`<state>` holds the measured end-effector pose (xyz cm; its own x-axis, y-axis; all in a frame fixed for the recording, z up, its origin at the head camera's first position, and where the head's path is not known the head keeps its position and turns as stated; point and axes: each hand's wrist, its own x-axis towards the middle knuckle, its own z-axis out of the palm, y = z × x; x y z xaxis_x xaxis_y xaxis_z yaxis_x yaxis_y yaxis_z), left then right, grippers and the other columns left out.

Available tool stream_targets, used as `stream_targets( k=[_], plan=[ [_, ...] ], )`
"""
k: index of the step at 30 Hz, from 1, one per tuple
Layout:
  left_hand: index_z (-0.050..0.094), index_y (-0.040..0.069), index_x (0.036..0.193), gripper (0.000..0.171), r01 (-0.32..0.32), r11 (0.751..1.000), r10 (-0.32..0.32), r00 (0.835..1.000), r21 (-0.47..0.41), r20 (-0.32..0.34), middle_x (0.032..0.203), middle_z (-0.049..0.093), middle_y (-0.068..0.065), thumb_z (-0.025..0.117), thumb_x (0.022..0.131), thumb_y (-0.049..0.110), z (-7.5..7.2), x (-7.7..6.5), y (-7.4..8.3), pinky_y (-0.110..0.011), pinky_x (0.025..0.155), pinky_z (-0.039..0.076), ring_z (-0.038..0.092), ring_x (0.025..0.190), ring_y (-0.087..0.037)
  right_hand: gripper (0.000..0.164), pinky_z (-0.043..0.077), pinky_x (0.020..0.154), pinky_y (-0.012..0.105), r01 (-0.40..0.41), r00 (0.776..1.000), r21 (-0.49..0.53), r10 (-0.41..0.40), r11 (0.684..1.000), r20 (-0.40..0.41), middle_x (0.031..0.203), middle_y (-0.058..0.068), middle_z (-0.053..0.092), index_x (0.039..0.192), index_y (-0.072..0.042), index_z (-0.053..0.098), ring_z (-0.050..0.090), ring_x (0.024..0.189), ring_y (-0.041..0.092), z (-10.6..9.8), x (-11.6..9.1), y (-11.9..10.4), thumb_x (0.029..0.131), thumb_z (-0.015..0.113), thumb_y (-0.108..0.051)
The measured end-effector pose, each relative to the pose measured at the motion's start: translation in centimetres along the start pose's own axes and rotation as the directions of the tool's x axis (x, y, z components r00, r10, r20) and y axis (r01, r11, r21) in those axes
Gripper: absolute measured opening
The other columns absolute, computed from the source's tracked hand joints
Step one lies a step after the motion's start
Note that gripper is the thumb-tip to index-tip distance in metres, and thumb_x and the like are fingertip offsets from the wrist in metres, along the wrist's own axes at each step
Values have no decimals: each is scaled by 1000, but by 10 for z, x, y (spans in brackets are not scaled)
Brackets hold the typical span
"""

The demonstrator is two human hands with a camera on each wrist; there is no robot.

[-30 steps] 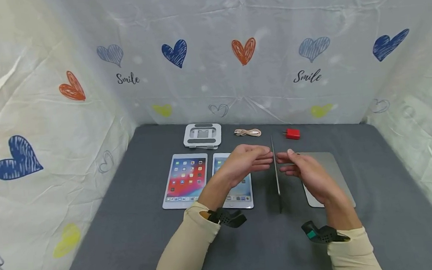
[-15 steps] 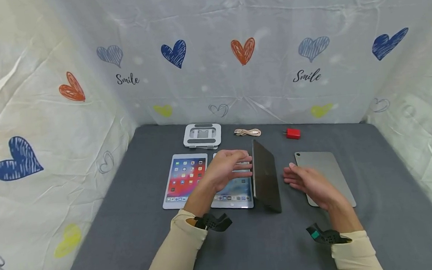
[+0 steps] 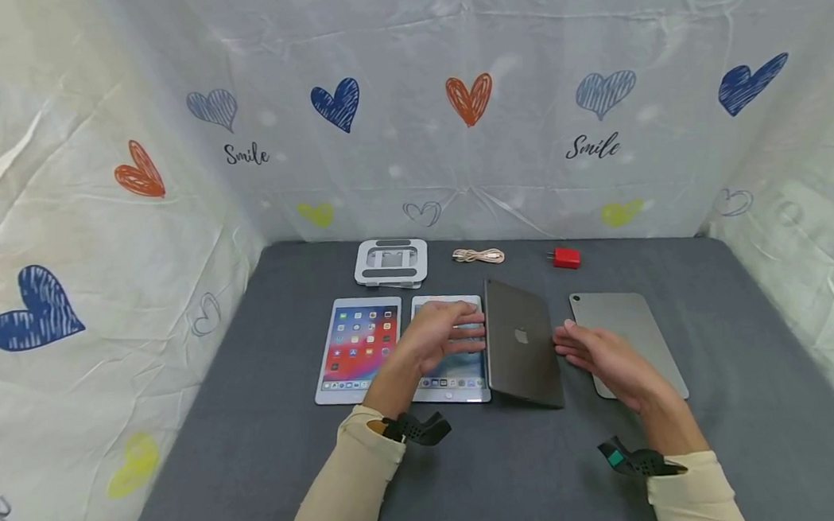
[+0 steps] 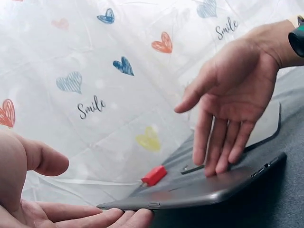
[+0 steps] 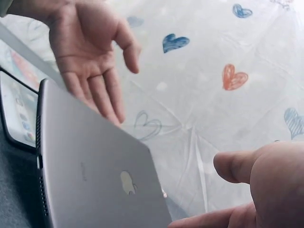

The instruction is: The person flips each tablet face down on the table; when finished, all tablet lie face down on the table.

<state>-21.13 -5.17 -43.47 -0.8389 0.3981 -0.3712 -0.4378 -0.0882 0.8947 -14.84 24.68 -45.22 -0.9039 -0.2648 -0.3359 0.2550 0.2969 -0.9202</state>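
Note:
A dark grey tablet, its back with an apple logo facing up, leans between my hands with its left long edge raised. My left hand touches that raised edge with straight fingers; in the left wrist view those fingers lie under the edge of the tablet. My right hand is open, fingertips right at the tablet's lower right edge. Under my left hand lies a white tablet with a lit screen, partly covered by the hand. Another white tablet with a lit home screen lies left of it.
A grey tablet lies back up on the right, partly behind my right hand. Along the back are a folded silver stand, a bundled cable and a red charger plug. A curtain with printed hearts surrounds the table.
The dark tablet has gone from standing on edge to leaning left-edge-up, showing its back. My left hand moved left with its edge; my right hand came off its face, shifting slightly right and nearer.

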Motion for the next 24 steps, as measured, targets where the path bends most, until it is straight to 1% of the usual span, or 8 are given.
stream_targets(
  k=[4,8,13,18,24],
  plan=[
    [50,-11,156,52,10,1000,-10,1000,2,-1,151,64,-27,58,113,18,2,6,-7,-52,105,62,71,131,-44,85,28,136,56,-1,1000,-26,1,1000,-12,175,33,29,167,13,25,32,163,48,-5,-3,2,118,35,-56],
    [54,-11,152,49,16,1000,-16,1000,11,-18,148,65,-28,58,112,17,5,13,-13,-52,103,64,72,129,-44,85,30,136,57,-10,999,-52,8,999,-32,175,33,30,167,12,26,33,163,48,-8,-6,3,118,36,-57],
    [59,-12,147,44,35,999,-35,999,3,-38,146,66,-29,57,111,14,14,20,-20,-49,107,63,72,128,-42,83,28,136,60,-33,998,-73,29,997,-57,174,35,29,166,15,25,32,163,50,-11,-7,3,119,36,-53],
    [62,-11,144,43,42,998,-40,998,39,-39,146,65,-28,56,112,17,20,22,-23,-46,111,61,72,129,-39,83,27,135,63,-46,996,-99,39,994,-78,174,36,28,166,16,25,30,163,51,-12,-8,3,119,37,-51],
    [56,-11,148,48,51,997,-51,999,52,-13,151,60,-31,56,112,21,22,19,-23,-47,116,57,67,135,-40,80,27,135,64,-61,993,-136,47,989,-106,174,35,29,166,15,26,32,162,51,-8,-10,-1,120,39,-49]
  ],
)
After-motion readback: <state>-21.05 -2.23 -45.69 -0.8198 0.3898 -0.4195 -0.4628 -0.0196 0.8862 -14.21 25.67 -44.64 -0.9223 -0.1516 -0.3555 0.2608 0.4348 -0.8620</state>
